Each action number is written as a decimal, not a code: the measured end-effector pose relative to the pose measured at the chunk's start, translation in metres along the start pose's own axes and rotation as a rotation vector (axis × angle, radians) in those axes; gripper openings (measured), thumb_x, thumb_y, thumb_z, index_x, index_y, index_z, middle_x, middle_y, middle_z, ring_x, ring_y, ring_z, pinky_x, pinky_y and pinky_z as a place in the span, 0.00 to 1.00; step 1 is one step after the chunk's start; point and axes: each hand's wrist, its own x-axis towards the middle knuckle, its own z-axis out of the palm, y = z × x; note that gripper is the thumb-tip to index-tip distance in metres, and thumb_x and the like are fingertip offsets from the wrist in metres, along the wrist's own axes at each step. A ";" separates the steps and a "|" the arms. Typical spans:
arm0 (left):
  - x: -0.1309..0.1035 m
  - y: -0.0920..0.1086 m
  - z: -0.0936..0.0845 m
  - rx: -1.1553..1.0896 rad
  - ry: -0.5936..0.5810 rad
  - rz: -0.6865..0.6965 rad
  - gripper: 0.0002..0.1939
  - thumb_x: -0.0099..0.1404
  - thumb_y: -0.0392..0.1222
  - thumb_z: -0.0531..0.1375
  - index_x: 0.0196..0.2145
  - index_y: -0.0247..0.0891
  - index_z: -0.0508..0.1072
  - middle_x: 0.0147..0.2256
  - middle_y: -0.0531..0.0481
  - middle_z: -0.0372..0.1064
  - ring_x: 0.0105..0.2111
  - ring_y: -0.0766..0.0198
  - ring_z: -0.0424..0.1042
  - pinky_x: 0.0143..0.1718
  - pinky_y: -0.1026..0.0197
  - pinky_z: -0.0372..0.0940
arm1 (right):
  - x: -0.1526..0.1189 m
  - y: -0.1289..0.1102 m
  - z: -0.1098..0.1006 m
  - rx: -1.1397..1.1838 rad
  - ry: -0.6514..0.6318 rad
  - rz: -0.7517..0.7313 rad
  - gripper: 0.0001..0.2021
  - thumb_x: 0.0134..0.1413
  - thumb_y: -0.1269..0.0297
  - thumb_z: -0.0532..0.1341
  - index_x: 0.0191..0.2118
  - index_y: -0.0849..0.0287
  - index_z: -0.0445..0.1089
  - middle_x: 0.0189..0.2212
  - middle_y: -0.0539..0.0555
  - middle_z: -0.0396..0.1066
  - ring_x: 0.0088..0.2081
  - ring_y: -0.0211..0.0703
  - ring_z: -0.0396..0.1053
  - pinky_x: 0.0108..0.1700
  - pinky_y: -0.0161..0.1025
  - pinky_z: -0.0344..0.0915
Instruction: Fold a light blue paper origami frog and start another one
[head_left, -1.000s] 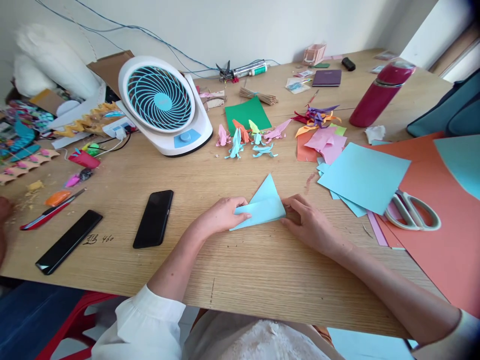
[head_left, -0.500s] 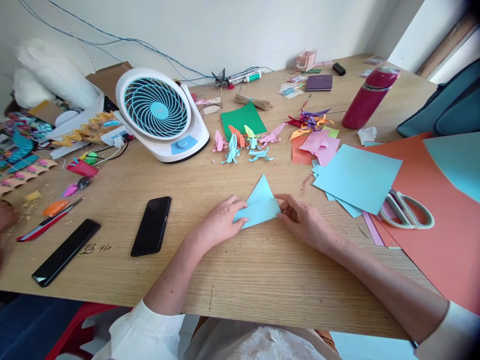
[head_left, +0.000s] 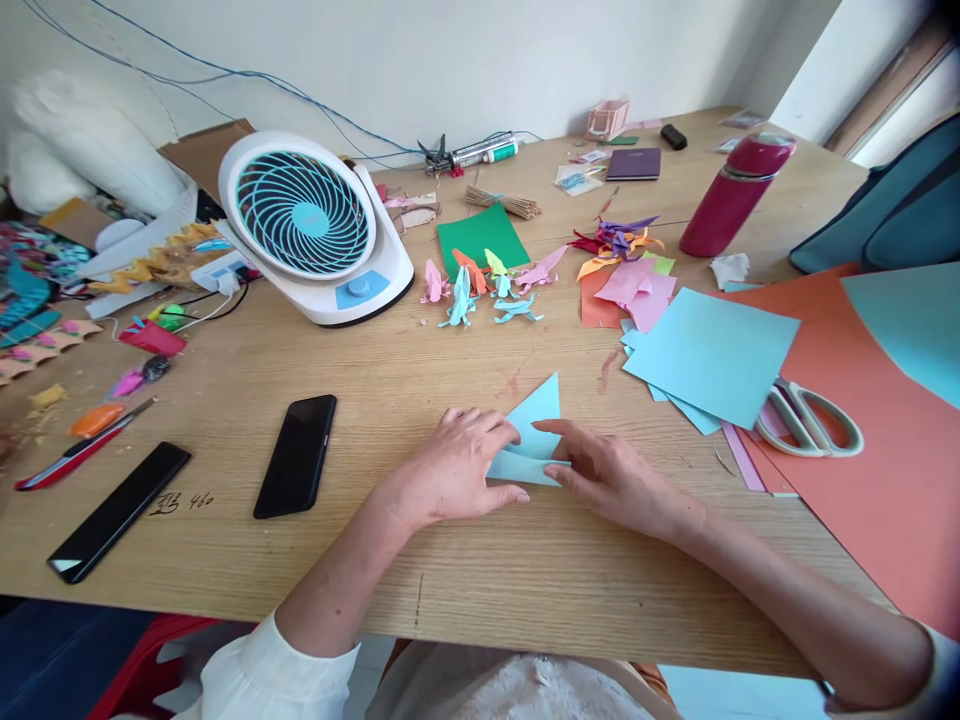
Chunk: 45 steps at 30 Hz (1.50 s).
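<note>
A folded light-blue paper point(head_left: 538, 412) lies on the wooden table, its triangular point facing away and a flap along the near side partly lifted. My left hand point(head_left: 466, 462) rests over the paper's left end, fingers on the sheet and thumb stretched along the near edge. On the right, my right hand point(head_left: 611, 478) has the flap's right end between thumb and fingers, the index finger stretched over the paper. Beyond them stand small folded paper figures point(head_left: 516, 308) in blue, pink, orange and yellow-green.
Two black phone-like objects, one a phone point(head_left: 295, 456), lie left. A white fan point(head_left: 319, 230) stands back left. Blue sheets point(head_left: 712, 350), scissors point(head_left: 814, 425) and large orange paper point(head_left: 877, 470) lie right. A magenta flask point(head_left: 731, 200) stands behind.
The folded paper has shifted nearer and turned, its point now leaning right. Its near flap has lifted somewhat. Both hands have moved nearer with it, and the left fingers have spread over it.
</note>
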 end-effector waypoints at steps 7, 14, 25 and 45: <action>0.006 -0.004 -0.009 -0.048 -0.088 0.007 0.09 0.64 0.46 0.60 0.39 0.41 0.75 0.51 0.48 0.69 0.50 0.54 0.68 0.53 0.53 0.58 | 0.021 0.005 -0.016 0.097 0.021 -0.029 0.15 0.67 0.63 0.47 0.52 0.55 0.65 0.41 0.54 0.76 0.42 0.43 0.73 0.44 0.40 0.67; 0.019 -0.013 -0.024 -0.110 -0.190 -0.009 0.08 0.64 0.44 0.59 0.39 0.40 0.75 0.41 0.49 0.73 0.42 0.58 0.72 0.42 0.60 0.60 | 0.027 0.021 -0.016 -0.126 -0.078 -0.252 0.11 0.59 0.74 0.51 0.41 0.59 0.69 0.34 0.54 0.71 0.34 0.40 0.68 0.38 0.36 0.64; 0.047 -0.018 -0.031 -0.095 -0.353 -0.034 0.09 0.60 0.48 0.62 0.30 0.41 0.73 0.32 0.51 0.73 0.37 0.58 0.70 0.37 0.60 0.57 | 0.023 0.024 -0.024 -0.136 -0.154 -0.259 0.08 0.57 0.73 0.56 0.42 0.58 0.67 0.38 0.55 0.70 0.37 0.42 0.68 0.38 0.36 0.65; 0.045 -0.041 -0.001 -0.048 -0.092 0.298 0.21 0.62 0.57 0.61 0.25 0.36 0.67 0.28 0.53 0.65 0.35 0.62 0.66 0.39 0.60 0.55 | 0.010 0.019 -0.020 -0.132 -0.074 -0.255 0.09 0.63 0.68 0.55 0.45 0.58 0.70 0.42 0.57 0.70 0.37 0.42 0.69 0.38 0.38 0.65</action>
